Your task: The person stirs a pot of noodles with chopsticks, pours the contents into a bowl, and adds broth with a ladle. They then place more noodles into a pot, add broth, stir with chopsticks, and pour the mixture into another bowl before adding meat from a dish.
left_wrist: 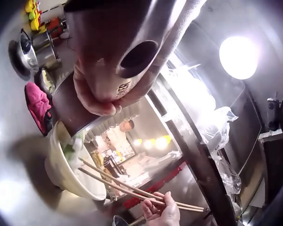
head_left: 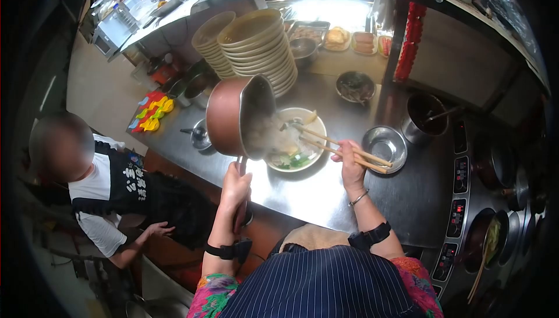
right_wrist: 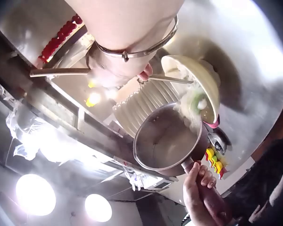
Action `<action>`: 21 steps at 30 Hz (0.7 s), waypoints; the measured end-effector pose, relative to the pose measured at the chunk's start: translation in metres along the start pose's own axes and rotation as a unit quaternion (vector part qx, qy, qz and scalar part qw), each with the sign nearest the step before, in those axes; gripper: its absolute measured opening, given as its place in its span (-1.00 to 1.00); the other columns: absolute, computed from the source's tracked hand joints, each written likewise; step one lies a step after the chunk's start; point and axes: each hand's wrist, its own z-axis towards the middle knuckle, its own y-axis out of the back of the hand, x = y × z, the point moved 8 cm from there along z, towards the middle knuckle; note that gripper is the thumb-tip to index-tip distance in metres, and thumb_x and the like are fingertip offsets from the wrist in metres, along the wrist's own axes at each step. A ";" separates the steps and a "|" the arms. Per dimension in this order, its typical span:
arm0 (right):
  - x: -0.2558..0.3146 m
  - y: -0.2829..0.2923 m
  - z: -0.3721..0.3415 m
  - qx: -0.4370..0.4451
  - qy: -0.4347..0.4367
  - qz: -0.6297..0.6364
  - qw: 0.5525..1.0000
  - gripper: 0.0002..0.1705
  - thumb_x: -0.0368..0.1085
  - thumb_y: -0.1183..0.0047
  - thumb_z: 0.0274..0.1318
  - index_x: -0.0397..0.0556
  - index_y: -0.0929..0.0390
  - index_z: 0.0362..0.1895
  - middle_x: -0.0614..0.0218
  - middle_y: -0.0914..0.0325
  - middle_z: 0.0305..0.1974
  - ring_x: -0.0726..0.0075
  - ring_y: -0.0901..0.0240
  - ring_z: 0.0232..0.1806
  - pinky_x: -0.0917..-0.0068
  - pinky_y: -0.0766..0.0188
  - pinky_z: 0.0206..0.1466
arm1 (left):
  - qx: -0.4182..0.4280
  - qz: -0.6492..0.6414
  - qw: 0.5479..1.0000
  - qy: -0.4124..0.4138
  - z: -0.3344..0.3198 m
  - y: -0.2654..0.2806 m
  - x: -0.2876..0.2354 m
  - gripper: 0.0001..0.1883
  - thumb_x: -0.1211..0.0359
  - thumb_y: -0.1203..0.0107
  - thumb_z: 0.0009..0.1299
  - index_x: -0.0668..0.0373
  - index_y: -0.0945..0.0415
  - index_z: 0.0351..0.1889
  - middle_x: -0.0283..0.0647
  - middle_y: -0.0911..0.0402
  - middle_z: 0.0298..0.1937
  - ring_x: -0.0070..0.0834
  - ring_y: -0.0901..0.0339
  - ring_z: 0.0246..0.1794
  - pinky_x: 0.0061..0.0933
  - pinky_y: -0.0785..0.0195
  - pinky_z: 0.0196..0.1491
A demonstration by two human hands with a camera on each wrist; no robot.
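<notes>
Head view: over a shiny kitchen counter (head_left: 291,196), left hand (head_left: 236,185) grips saucepan (head_left: 228,117), right hand (head_left: 350,165) holds chopsticks (head_left: 317,134).

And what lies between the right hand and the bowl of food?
In the head view, the chopsticks span that stretch, from the right hand to the bowl.

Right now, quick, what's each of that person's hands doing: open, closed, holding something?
Left hand: closed, gripping the handle of the tilted brown pot.
Right hand: closed, holding a pair of chopsticks.
</notes>
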 end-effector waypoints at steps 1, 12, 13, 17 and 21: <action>0.009 -0.002 0.001 0.013 0.026 -0.030 0.999 -0.66 -0.15 0.15 0.23 -0.22 -0.46 -0.31 0.30 -0.37 -0.44 0.51 -0.42 -0.60 0.66 -0.38 -0.52 | -0.002 0.000 1.000 0.002 -0.001 0.000 0.000 -0.79 0.45 0.03 0.25 0.27 -0.13 -0.28 -0.32 -0.27 -0.71 -0.56 -0.26 -0.85 -0.50 -0.16 -0.84; 0.063 0.001 0.004 0.053 0.105 -0.104 0.988 -0.72 -0.18 0.09 0.18 -0.18 -0.48 -0.32 0.26 -0.40 -0.42 0.47 -0.40 -0.56 0.61 -0.42 -0.54 | 0.149 -0.466 0.858 0.158 -0.023 0.008 0.016 -0.86 0.40 0.04 0.30 0.24 -0.25 -0.28 -0.35 -0.26 -0.61 -0.69 -0.16 -0.79 -0.65 -0.08 -0.78; 0.064 0.001 0.004 0.059 0.106 -0.103 0.987 -0.72 -0.18 0.09 0.18 -0.18 -0.48 -0.32 0.26 -0.40 -0.42 0.47 -0.40 -0.56 0.61 -0.42 -0.54 | 0.184 -0.554 0.790 0.186 -0.028 0.004 0.016 -0.87 0.41 0.06 0.32 0.25 -0.28 -0.26 -0.36 -0.25 -0.61 -0.70 -0.15 -0.79 -0.65 -0.08 -0.78; 0.066 -0.003 0.006 0.080 0.110 -0.102 0.986 -0.73 -0.19 0.06 0.17 -0.18 -0.48 -0.34 0.27 -0.40 -0.43 0.47 -0.39 -0.57 0.60 -0.41 -0.55 | 0.261 -0.731 0.586 0.234 -0.053 -0.011 -0.003 -0.82 0.38 0.18 0.40 0.34 -0.31 -0.21 -0.37 -0.25 -0.59 -0.71 -0.15 -0.78 -0.67 -0.12 -0.73; 0.069 -0.012 0.008 0.099 0.111 -0.132 0.980 -0.77 -0.23 0.04 0.15 -0.17 -0.47 -0.36 0.28 -0.39 -0.45 0.49 -0.38 -0.57 0.61 -0.38 -0.54 | 0.287 -0.789 0.500 0.215 -0.062 -0.033 -0.023 -0.78 0.40 0.24 0.39 0.42 -0.19 -0.14 -0.36 -0.20 -0.58 -0.72 -0.15 -0.77 -0.69 -0.15 -0.73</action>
